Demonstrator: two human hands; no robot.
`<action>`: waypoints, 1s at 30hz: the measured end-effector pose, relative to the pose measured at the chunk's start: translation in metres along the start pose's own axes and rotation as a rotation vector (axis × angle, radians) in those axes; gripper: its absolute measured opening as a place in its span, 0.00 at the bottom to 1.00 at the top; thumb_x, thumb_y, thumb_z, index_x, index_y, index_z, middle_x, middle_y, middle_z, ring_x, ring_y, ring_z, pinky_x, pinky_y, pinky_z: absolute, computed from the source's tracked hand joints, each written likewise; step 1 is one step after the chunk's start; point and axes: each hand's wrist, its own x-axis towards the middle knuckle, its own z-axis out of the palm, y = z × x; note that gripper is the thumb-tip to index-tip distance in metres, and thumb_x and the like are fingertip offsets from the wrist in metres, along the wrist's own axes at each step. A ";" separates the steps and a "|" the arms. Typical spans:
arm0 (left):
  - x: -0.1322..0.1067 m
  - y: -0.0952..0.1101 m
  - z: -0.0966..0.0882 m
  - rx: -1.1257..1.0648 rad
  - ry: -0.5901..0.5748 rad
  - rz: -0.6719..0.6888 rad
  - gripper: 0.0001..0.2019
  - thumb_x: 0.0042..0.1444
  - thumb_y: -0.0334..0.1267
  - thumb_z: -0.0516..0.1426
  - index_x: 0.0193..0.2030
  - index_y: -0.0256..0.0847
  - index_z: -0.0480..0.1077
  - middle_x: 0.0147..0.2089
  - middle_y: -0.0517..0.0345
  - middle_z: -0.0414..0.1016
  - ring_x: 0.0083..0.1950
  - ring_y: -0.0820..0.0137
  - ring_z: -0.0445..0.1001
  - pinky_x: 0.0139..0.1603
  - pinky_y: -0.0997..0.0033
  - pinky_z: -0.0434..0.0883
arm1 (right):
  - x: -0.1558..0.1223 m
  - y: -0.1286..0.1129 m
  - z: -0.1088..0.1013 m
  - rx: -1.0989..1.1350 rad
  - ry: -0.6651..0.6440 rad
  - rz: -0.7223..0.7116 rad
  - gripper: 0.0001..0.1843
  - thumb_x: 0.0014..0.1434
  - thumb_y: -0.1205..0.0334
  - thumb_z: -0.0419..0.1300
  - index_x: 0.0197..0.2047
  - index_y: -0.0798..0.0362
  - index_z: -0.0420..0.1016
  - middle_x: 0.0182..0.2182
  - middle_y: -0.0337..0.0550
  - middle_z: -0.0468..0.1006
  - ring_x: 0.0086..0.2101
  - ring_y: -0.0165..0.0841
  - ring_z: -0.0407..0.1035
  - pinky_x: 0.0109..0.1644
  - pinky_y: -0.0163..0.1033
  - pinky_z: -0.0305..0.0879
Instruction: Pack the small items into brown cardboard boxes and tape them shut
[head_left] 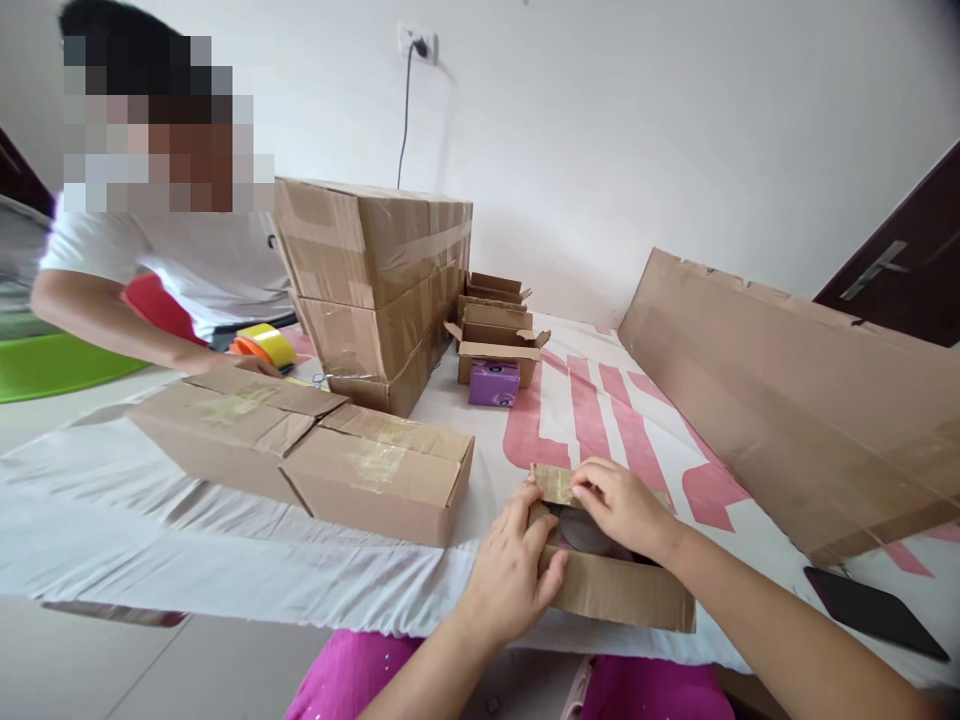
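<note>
An open cardboard box rests at the table's near edge in front of me, its near flap hanging outward. My left hand grips the left end of this box, the fingers curled over its side flap. With thumb and fingers pinched together, my right hand holds the far flap, which has tape on it. Between my hands a dark, rounded item shows inside the box; its kind is not clear, and my right hand and forearm partly cover it.
Two taped cardboard boxes lie at left, before a tall stack of boxes. Open boxes and a purple box stand beyond. A large cardboard sheet and a black phone-like slab are right. A person works at left near tape rolls.
</note>
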 end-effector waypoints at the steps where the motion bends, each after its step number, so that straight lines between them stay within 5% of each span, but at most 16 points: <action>1: 0.000 0.000 0.000 0.004 0.001 0.003 0.12 0.59 0.38 0.53 0.48 0.39 0.68 0.61 0.41 0.59 0.65 0.53 0.62 0.59 0.51 0.69 | -0.002 0.006 -0.007 0.020 0.029 0.034 0.07 0.61 0.67 0.52 0.35 0.50 0.71 0.34 0.41 0.75 0.35 0.33 0.70 0.40 0.39 0.67; 5: 0.001 -0.001 -0.001 0.029 0.004 0.012 0.12 0.59 0.37 0.53 0.48 0.40 0.68 0.62 0.42 0.59 0.66 0.54 0.60 0.60 0.53 0.68 | -0.019 0.034 -0.032 0.019 0.136 0.201 0.06 0.60 0.61 0.54 0.39 0.50 0.70 0.37 0.41 0.75 0.37 0.34 0.70 0.41 0.41 0.68; 8: 0.002 -0.001 -0.001 0.052 0.009 0.022 0.12 0.58 0.36 0.53 0.48 0.40 0.68 0.61 0.43 0.60 0.65 0.54 0.62 0.60 0.54 0.69 | -0.040 0.049 -0.041 0.004 0.076 0.245 0.09 0.55 0.61 0.60 0.42 0.49 0.70 0.43 0.43 0.75 0.44 0.37 0.70 0.48 0.44 0.67; 12: 0.005 0.006 -0.007 0.129 0.008 0.042 0.11 0.58 0.35 0.53 0.47 0.40 0.69 0.61 0.43 0.60 0.62 0.54 0.64 0.57 0.52 0.70 | -0.061 0.054 -0.037 -0.039 -0.023 0.191 0.25 0.45 0.65 0.68 0.47 0.48 0.70 0.50 0.45 0.72 0.52 0.41 0.66 0.56 0.48 0.63; 17: 0.017 0.037 -0.029 0.228 0.015 0.084 0.09 0.59 0.32 0.51 0.43 0.41 0.70 0.54 0.45 0.67 0.62 0.51 0.62 0.57 0.45 0.67 | -0.067 0.060 -0.029 -0.082 0.044 0.162 0.21 0.47 0.68 0.68 0.45 0.48 0.71 0.47 0.45 0.75 0.49 0.41 0.68 0.54 0.50 0.64; 21: 0.035 0.071 -0.032 0.104 -0.262 0.120 0.09 0.61 0.33 0.51 0.44 0.40 0.70 0.41 0.51 0.73 0.45 0.62 0.71 0.47 0.59 0.73 | -0.067 0.068 -0.026 -0.060 0.098 0.124 0.20 0.46 0.67 0.68 0.44 0.48 0.71 0.45 0.44 0.76 0.47 0.41 0.69 0.52 0.49 0.65; 24: 0.048 0.085 -0.016 0.239 -0.461 0.084 0.08 0.61 0.36 0.52 0.41 0.38 0.71 0.40 0.50 0.74 0.44 0.59 0.72 0.45 0.56 0.73 | -0.071 0.070 -0.025 -0.019 0.130 0.111 0.20 0.46 0.68 0.68 0.43 0.48 0.71 0.44 0.43 0.76 0.47 0.40 0.69 0.51 0.48 0.66; 30: 0.054 0.083 0.006 0.414 -0.621 0.060 0.18 0.65 0.41 0.45 0.38 0.36 0.73 0.38 0.46 0.76 0.44 0.57 0.74 0.48 0.53 0.71 | -0.080 0.074 -0.024 0.035 0.231 0.144 0.15 0.50 0.70 0.62 0.42 0.48 0.70 0.43 0.43 0.77 0.46 0.39 0.70 0.50 0.47 0.67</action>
